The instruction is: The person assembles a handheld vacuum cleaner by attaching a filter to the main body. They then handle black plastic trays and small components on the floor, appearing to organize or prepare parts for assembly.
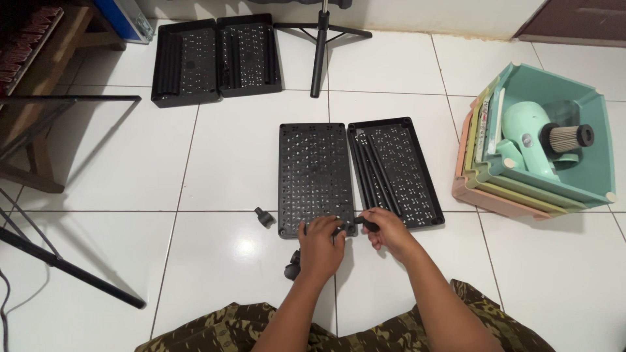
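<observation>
The left hand [321, 242] presses on a black perforated tray [314, 171] while the right hand [386, 229] pinches a small black peg [369, 223], fingers curled.

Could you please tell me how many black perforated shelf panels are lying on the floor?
4. Two lie side by side at the top left; two more lie in the middle, one by the left hand, one holding black rods. None seems hidden.
</observation>
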